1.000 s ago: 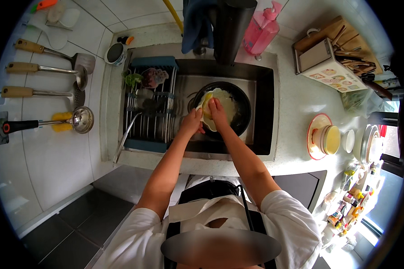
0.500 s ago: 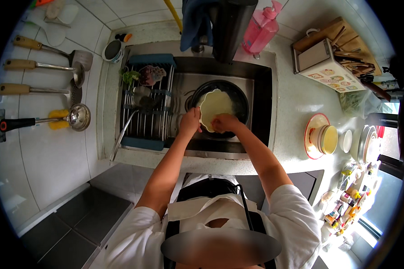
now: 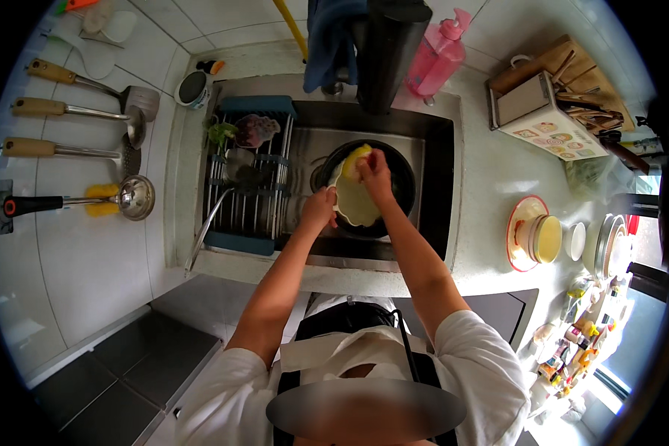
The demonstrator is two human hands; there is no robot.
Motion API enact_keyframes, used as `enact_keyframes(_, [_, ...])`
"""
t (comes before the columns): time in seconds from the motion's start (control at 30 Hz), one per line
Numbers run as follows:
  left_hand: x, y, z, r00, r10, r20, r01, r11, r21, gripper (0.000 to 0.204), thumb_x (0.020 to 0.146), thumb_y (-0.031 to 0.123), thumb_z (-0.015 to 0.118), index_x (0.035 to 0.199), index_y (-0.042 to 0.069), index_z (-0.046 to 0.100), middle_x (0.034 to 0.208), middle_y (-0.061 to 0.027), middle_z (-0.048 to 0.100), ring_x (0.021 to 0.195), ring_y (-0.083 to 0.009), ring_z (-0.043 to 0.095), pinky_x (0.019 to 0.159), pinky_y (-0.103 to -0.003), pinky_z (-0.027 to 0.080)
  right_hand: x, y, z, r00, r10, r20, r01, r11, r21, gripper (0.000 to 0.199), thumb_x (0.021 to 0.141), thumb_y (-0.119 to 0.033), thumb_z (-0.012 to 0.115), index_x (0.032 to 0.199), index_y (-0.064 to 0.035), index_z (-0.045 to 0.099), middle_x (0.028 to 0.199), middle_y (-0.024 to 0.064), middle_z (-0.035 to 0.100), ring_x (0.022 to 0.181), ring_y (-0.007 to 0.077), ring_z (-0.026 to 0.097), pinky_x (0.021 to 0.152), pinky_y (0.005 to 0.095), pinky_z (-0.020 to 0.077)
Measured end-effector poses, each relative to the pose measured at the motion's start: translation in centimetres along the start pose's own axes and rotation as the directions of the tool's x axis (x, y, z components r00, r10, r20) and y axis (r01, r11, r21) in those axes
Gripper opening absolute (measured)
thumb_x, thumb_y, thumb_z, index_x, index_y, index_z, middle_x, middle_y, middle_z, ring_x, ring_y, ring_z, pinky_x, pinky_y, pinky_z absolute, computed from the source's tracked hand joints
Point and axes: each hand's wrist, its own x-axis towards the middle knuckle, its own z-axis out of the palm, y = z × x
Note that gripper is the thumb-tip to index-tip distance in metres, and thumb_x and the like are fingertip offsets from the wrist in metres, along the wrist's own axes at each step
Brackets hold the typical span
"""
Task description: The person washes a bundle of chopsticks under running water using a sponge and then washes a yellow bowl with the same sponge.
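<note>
A pale cream plate (image 3: pixel 358 202) with a scalloped rim is tilted over a round black pan (image 3: pixel 404 186) in the sink (image 3: pixel 327 140). My left hand (image 3: pixel 319 210) is closed on the plate's left rim. Against the plate's far edge, my right hand (image 3: pixel 375 175) presses a yellow sponge (image 3: pixel 354 160), fingers closed round it. The plate and my hands hide much of the pan's inside.
Left of the pan, a drying rack (image 3: pixel 256 102) spans the sink and holds a ladle (image 3: pixel 207 232). The black faucet (image 3: pixel 383 59) stands behind, beside a pink pump bottle (image 3: pixel 437 56). Stacked bowls (image 3: pixel 546 239) and a cutlery holder (image 3: pixel 546 123) occupy the right counter.
My right hand has moved from the plate's near part to its far edge, bringing the yellow sponge into plain sight. My left hand keeps its hold on the rim.
</note>
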Motion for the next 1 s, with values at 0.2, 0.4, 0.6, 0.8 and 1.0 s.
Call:
enact_keyframes(0.2, [0.2,0.3,-0.1,0.999,-0.031,0.022,0.032,0.999,-0.038,0.032,0.089,0.025,0.035,0.087,-0.004,0.046,0.054,-0.0128,0.053,0.038,-0.0227,0.053,0.039,-0.033,0.044,-2.2,-2.9,0.7,0.916,0.050,0.397,-0.057,0.998,0.006,0.021,0.079,-0.011,0.056,0.097,-0.0037,0.048,0.075,0.0041,0.054,0.067,0.0103,0.053,0.060,0.0254,0.0439])
enact_keyframes(0.4, [0.4,-0.9,-0.2,0.998,0.018,0.061,-0.021,0.999,0.043,0.027,0.090,0.024,0.035,0.095,-0.001,0.043,0.056,-0.0122,0.054,0.037,-0.0202,0.053,0.036,-0.030,0.043,-3.7,-3.4,1.4,0.971,-0.055,0.234,0.094,0.982,-0.162,0.020,0.076,-0.011,0.058,0.090,-0.0015,0.049,0.074,0.0100,0.056,0.067,0.0175,0.057,0.061,0.0291,0.0446])
enact_keyframes(0.6, [-0.4,-0.3,0.1,0.995,0.029,0.097,-0.040,0.993,0.108,0.028,0.088,0.023,0.037,0.086,-0.005,0.044,0.055,-0.0135,0.053,0.041,-0.0224,0.055,0.041,-0.034,0.045,-0.5,-1.8,2.2,0.978,0.154,-0.141,-0.189,0.938,-0.292,0.020,0.075,-0.013,0.057,0.087,0.0006,0.050,0.073,0.0176,0.058,0.070,0.0293,0.059,0.061,0.0356,0.0457])
enact_keyframes(0.8, [-1.1,-1.0,0.1,0.996,0.069,0.053,-0.076,0.986,0.146,0.027,0.089,0.024,0.038,0.089,-0.002,0.045,0.056,-0.0127,0.053,0.041,-0.0204,0.054,0.040,-0.032,0.045,-0.5,-1.6,0.7,0.977,0.080,-0.195,-0.188,0.750,-0.635,0.023,0.076,-0.021,0.052,0.087,0.0001,0.052,0.075,0.0206,0.058,0.073,0.0352,0.058,0.067,0.0391,0.0470])
enact_keyframes(1.0, [-1.0,-0.6,0.7,0.999,0.041,0.003,-0.041,0.998,-0.037,0.031,0.089,0.027,0.038,0.086,-0.003,0.045,0.054,-0.0131,0.053,0.040,-0.0221,0.055,0.038,-0.033,0.043,-0.7,5.7,-1.6,0.936,0.344,0.071,0.000,0.202,-0.979,0.030,0.076,-0.022,0.050,0.100,-0.0052,0.056,0.090,0.0170,0.060,0.088,0.0286,0.058,0.074,0.0383,0.0467])
